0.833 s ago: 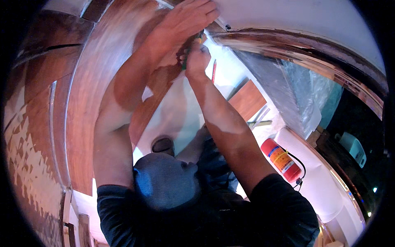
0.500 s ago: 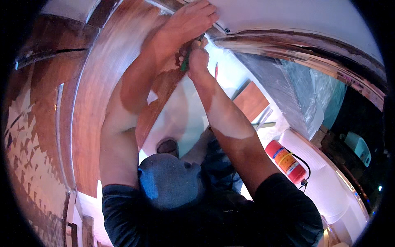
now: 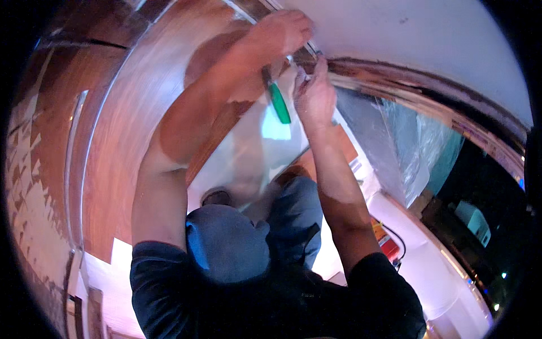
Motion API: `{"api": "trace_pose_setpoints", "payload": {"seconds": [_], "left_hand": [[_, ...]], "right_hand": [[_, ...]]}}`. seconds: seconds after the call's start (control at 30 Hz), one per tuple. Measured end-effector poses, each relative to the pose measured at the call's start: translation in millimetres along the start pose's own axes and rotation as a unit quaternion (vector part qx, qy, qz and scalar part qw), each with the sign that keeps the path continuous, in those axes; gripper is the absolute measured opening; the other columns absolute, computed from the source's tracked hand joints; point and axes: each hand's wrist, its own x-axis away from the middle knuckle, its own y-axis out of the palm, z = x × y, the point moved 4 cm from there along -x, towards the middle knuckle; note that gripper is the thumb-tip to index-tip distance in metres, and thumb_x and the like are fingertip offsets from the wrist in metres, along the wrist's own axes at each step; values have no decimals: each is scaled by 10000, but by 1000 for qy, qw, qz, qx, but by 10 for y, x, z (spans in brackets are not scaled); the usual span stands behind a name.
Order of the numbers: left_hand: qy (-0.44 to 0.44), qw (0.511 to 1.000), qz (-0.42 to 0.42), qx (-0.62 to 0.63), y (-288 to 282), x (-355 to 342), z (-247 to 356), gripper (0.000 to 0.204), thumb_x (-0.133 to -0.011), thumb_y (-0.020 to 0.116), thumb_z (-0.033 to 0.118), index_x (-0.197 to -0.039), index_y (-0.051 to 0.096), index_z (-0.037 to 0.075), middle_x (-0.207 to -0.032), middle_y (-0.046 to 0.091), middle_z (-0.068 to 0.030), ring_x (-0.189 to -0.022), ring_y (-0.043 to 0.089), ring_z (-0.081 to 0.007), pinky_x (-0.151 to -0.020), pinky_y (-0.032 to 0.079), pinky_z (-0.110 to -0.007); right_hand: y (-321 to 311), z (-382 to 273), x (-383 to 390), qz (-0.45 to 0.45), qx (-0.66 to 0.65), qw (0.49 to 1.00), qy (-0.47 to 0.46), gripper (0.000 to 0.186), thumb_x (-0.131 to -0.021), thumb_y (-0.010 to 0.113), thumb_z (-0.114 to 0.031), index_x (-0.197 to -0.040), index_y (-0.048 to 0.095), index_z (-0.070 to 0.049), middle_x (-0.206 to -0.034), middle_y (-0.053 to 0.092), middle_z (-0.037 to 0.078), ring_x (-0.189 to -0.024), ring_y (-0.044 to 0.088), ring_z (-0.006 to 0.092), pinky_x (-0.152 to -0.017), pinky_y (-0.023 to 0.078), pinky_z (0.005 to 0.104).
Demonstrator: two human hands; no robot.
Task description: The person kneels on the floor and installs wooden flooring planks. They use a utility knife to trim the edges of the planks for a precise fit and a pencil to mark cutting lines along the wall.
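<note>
My left hand (image 3: 282, 35) reaches over the wood-look boards (image 3: 132, 96) to the corner by the dark strip (image 3: 305, 56) along the wall. Its fingers are bent and close together, slightly smeared, and what lies under them is hidden. Just to the right, my right hand (image 3: 317, 99) has its index finger stretched up toward the strip's end, with the thumb side apart and no tool seen in it. A tool with a green handle (image 3: 279, 103) and a dark upper end lies left of that hand, over the pale floor (image 3: 240, 152); its dark end is partly in shadow.
A pale wall (image 3: 406, 28) with a dark brown base edge (image 3: 389, 73) runs along the far right. Clear plastic sheeting (image 3: 401, 147) hangs below it. A loose brown board piece (image 3: 343, 141) lies behind my right forearm, near a red fire extinguisher (image 3: 388, 248).
My right hand has let go of the green-handled tool and moved right and slightly up, its index finger now stretched. My left hand has shifted a little right and down in the picture.
</note>
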Motion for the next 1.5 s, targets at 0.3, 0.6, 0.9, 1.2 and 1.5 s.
{"api": "trace_pose_setpoints", "payload": {"seconds": [0.3, 0.6, 0.9, 1.2, 1.5], "left_hand": [[-10, 1000, -13, -8, -20, 74, 38, 128, -817, 632, 188, -916, 707, 155, -1027, 633, 25, -1097, 598, -178, -925, 488, -324], [-36, 998, -47, -6, -187, 20, 66, 136, -850, 615, 176, -918, 732, 176, -1017, 645, 35, -1114, 591, -164, -959, 461, -326], [-45, 999, -12, 10, -213, 39, 27, 127, -836, 631, 185, -842, 756, 210, -1025, 651, 69, -1105, 593, -145, -964, 443, -329], [-48, 996, -61, -42, -71, -16, 36, 144, -832, 636, 199, -908, 755, 229, -1101, 664, 87, -1158, 603, -134, -1030, 440, -323], [-66, 996, -34, -52, -99, 104, 35, 182, -835, 633, 182, -976, 746, 210, -1086, 667, 68, -1148, 595, -140, -1042, 424, -307]], "right_hand": [[-147, -159, -468, -162, 248, 955, 19, 283, -1016, 481, -257, -1114, 606, -23, -974, 737, 291, -955, 734, 453, -849, 582, 543], [-134, -149, -474, -154, 247, 955, 52, 265, -1035, 460, -228, -1148, 600, -33, -1020, 745, 271, -983, 739, 425, -839, 588, 522], [-78, -104, -416, -110, 226, 968, 8, 254, -1028, 484, -277, -1097, 542, -39, -913, 736, 286, -895, 731, 467, -804, 571, 570], [40, 40, -418, -72, 198, 978, -11, 253, -990, 538, -258, -1118, 529, -39, -861, 735, 274, -823, 734, 469, -731, 583, 565], [-15, 0, -414, -107, 203, 973, 17, 283, -1008, 573, -341, -1077, 636, -74, -892, 739, 263, -868, 732, 449, -784, 574, 560]]}}
